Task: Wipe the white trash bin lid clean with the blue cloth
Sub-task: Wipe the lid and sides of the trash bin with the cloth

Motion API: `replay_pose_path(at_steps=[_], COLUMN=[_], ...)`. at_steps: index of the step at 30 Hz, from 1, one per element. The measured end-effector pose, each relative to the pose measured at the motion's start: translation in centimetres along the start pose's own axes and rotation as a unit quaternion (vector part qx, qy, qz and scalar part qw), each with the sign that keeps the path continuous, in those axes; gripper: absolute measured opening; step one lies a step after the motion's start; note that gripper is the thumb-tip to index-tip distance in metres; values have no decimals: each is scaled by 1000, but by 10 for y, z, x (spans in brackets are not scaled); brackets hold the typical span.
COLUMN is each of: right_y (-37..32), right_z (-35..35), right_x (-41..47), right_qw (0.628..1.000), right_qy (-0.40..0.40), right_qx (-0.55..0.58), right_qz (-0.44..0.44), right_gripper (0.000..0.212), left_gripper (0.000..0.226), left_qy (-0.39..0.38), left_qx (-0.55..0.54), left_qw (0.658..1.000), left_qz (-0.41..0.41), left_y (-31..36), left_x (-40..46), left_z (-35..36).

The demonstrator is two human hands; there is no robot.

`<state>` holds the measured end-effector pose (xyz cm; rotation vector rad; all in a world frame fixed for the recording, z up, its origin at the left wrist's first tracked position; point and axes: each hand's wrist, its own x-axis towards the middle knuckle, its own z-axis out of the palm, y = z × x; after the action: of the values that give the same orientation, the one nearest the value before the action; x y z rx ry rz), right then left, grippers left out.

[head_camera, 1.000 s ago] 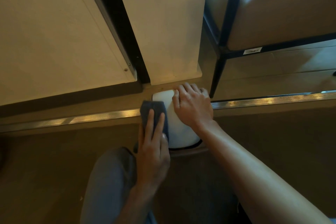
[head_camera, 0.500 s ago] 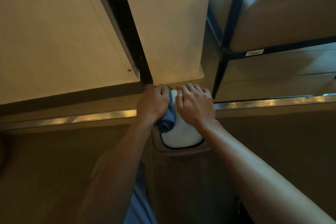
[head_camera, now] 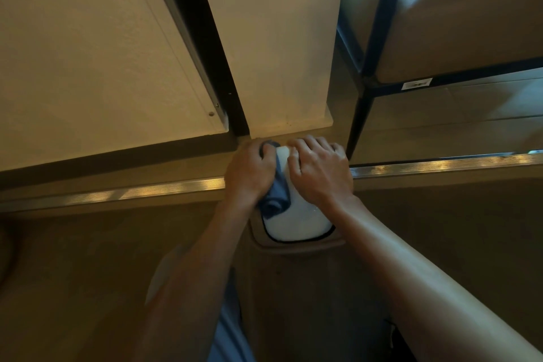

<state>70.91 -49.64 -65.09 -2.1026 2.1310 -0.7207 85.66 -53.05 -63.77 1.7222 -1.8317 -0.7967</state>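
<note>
The white trash bin lid (head_camera: pixel 296 222) lies below me, set in a tan bin body (head_camera: pixel 296 247) with a dark seam round it. My left hand (head_camera: pixel 249 173) grips the bunched blue cloth (head_camera: pixel 274 197) and presses it against the lid's far left part. Part of the cloth hangs out below the fist over the lid. My right hand (head_camera: pixel 321 169) rests on the lid's far right part, its fingers curled over the far edge. The far half of the lid is hidden under both hands.
A pale wall pillar (head_camera: pixel 273 44) and a dark door frame (head_camera: pixel 211 47) stand just beyond the bin. A metal floor strip (head_camera: pixel 141 192) runs left to right. A black-framed upholstered seat (head_camera: pixel 464 17) is at the upper right. My knee (head_camera: pixel 229 329) is below.
My left hand went from flat on the cloth at the lid's near left to a fist gripping the cloth at the far left. The right hand stayed in place.
</note>
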Motion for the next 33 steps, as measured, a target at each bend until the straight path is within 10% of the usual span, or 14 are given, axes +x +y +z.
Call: replay_pose_path(at_steps=[10, 17, 26, 33], right_y=[4, 1, -1, 0], right_z=[6, 3, -2, -2], right_x=[1, -1, 0, -1], right_qw=[1000, 1000, 1000, 1000], right_qy=[2, 0, -8, -11], right_qx=[-2, 9, -1, 9], right_qz=[-3, 0, 4, -3], right_gripper=[39, 42, 45, 46], left_gripper=[53, 43, 49, 45], left_qy=[104, 109, 119, 88], left_qx=[22, -138, 116, -88], left_qw=[992, 984, 978, 992], left_qz=[71, -35, 122, -3], left_y=[-29, -19, -13, -33], left_x=[-83, -54, -70, -56], left_z=[26, 17, 32, 8])
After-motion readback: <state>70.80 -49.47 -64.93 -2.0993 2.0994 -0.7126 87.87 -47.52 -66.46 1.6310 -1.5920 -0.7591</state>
